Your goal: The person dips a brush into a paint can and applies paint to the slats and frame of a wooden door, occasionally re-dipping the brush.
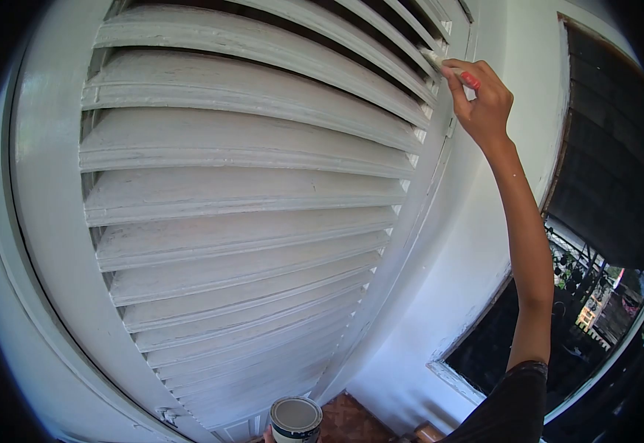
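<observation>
My right hand [482, 96] is raised at the upper right, its fingers closed round a paintbrush [470, 80] with a red mark on its handle. The brush's pale bristles touch or lie very near the right end of a slat on the white louvered door [241, 140]. At the bottom centre, an open paint can [296, 417] with greyish-white contents is held upright. Only a few fingertips of my left hand [269, 434] show, pressed against the can's left side.
A white wall [440, 288] stands right of the door. Beyond it are a dark window panel [610, 140] and a lower opening with dark ironwork. Reddish-brown floor [351, 419] shows below, near a brown wooden object [429, 431]. A latch [168, 415] is at the door's lower left.
</observation>
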`<state>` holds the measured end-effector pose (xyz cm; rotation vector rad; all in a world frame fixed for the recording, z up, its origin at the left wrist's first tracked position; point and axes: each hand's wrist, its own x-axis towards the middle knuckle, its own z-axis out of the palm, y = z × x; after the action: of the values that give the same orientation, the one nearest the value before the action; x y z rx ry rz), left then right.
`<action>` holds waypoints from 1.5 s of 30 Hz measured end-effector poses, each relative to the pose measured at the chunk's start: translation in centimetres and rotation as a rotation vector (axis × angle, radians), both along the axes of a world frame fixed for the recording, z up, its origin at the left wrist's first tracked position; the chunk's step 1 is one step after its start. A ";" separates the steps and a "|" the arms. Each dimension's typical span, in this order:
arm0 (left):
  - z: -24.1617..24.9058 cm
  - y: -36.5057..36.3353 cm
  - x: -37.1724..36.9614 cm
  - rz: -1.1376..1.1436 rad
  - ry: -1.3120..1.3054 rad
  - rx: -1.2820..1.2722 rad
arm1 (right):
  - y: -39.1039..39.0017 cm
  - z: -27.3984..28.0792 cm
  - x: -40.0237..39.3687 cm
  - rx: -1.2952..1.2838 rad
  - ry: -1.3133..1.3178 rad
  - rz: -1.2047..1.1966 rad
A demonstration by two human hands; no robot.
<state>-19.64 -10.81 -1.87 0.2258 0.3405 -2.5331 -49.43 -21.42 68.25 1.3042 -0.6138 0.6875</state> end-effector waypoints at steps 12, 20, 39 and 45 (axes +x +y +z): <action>0.5 -0.4 -1.4 -0.087 -0.039 0.076 | 1.9 4.8 3.2 0.220 -0.189 -0.395; -1.2 0.9 -0.1 -0.076 0.042 -0.059 | 2.4 8.2 3.3 0.379 -0.262 -0.461; 1.6 3.3 3.1 -0.033 -0.022 -0.048 | 6.9 1.6 0.8 0.110 -0.238 -0.026; 0.2 3.1 1.7 -0.034 -0.064 0.043 | 3.2 0.5 0.5 0.053 -0.044 0.033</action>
<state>-17.96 -7.69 -1.67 0.3315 0.3685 -2.5469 -48.91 -18.22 68.71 1.3536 -0.6512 0.7323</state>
